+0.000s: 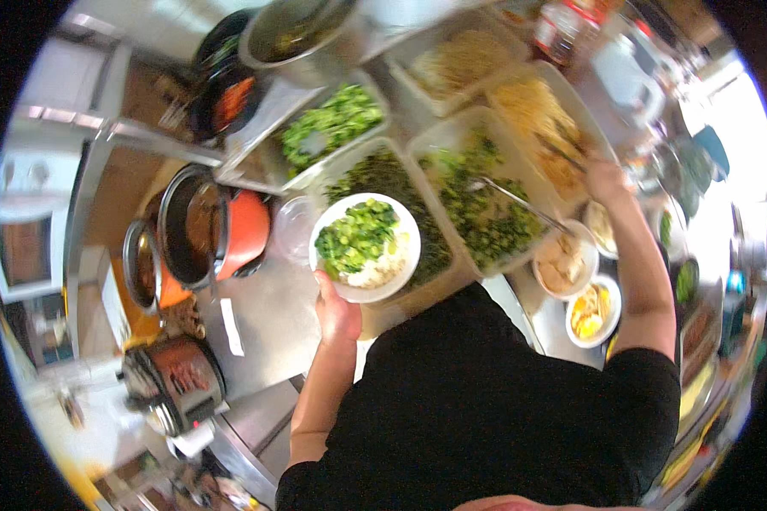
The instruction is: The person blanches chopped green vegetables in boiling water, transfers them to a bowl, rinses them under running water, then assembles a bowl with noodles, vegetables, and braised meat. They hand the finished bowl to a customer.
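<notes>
My left hand [339, 313] holds a round white bowl [411, 255] by its near left rim. Chopped green vegetables [358, 237] lie over white rice [381, 271] in it. The bowl is above a tub of dark green shreds [431, 239]. At the right, my right hand [604, 179] is on metal tongs [559, 152], whose ends are in a tub of pale yellow shreds [530, 102]; the fingers are blurred. Left of that tub stands one of chopped greens [486, 211], with a metal spoon handle [524, 203] across it.
Small bowls of pale pieces [559, 263] and sliced egg [589, 313] stand near my right forearm. Left are an orange-red pot [246, 223] and a dark cooker [185, 377]. A steel pot [300, 51], a green-filled tub [339, 121] and a plastic jug [626, 80] stand farther back.
</notes>
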`<action>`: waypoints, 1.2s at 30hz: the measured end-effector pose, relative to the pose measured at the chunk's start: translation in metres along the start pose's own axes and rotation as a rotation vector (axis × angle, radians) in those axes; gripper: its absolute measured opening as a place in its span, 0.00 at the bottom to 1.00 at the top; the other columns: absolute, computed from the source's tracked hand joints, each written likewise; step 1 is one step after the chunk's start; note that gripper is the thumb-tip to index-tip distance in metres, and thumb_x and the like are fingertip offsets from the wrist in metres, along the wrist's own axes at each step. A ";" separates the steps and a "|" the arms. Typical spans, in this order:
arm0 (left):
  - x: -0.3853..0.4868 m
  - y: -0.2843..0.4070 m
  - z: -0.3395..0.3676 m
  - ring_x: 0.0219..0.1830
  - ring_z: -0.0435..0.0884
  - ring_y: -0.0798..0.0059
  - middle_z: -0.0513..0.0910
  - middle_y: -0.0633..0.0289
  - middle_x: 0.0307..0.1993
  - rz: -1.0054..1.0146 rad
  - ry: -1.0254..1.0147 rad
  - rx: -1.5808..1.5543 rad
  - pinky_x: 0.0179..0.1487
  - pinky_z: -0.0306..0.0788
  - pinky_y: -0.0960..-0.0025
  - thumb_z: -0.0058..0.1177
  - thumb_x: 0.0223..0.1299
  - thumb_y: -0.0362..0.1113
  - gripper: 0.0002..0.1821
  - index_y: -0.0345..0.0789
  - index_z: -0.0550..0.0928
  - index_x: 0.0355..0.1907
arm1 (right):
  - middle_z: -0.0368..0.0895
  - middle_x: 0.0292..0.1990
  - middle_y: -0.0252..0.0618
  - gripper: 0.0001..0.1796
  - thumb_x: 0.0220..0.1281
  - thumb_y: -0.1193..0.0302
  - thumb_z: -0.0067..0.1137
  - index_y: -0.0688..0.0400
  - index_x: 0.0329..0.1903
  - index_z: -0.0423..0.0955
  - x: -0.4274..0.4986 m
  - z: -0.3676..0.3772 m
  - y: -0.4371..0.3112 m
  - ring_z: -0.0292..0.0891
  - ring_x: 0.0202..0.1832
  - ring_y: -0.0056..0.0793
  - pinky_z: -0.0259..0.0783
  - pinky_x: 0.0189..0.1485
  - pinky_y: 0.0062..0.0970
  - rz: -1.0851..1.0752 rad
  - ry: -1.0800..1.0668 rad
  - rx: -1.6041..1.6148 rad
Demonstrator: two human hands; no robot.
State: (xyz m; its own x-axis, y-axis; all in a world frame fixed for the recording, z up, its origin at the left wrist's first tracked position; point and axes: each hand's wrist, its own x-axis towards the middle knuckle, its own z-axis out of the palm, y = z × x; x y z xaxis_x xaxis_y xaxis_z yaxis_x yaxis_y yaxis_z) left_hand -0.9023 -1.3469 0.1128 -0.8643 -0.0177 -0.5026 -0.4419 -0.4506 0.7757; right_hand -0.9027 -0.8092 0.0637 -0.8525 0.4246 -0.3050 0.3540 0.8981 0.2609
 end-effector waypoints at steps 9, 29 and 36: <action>-0.016 0.004 -0.043 0.69 0.59 0.61 0.60 0.55 0.68 0.064 0.148 -0.312 0.71 0.53 0.56 0.29 0.73 0.53 0.33 0.33 0.53 0.70 | 0.77 0.47 0.48 0.34 0.59 0.54 0.57 0.38 0.68 0.58 0.025 -0.176 -0.184 0.75 0.49 0.46 0.73 0.46 0.40 -0.576 0.206 0.225; 0.017 0.015 -0.035 0.70 0.58 0.61 0.59 0.53 0.68 0.059 0.174 -0.365 0.72 0.51 0.57 0.28 0.72 0.55 0.34 0.32 0.53 0.70 | 0.79 0.49 0.45 0.27 0.66 0.54 0.49 0.47 0.65 0.65 0.146 -0.164 -0.379 0.76 0.50 0.44 0.73 0.50 0.43 -0.861 0.042 0.011; 0.068 0.016 -0.030 0.68 0.61 0.62 0.61 0.53 0.67 0.031 0.218 -0.362 0.70 0.56 0.59 0.28 0.72 0.55 0.34 0.31 0.52 0.70 | 0.81 0.41 0.39 0.26 0.63 0.49 0.50 0.38 0.62 0.67 0.064 -0.211 -0.322 0.78 0.42 0.41 0.74 0.41 0.40 -0.916 0.271 0.142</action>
State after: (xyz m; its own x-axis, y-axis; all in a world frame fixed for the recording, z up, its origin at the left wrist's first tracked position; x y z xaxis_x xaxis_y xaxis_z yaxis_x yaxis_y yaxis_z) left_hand -0.9607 -1.3824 0.0792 -0.7876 -0.2077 -0.5802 -0.2698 -0.7303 0.6276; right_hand -1.1527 -1.0949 0.1533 -0.8747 -0.4722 -0.1090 -0.4642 0.8810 -0.0919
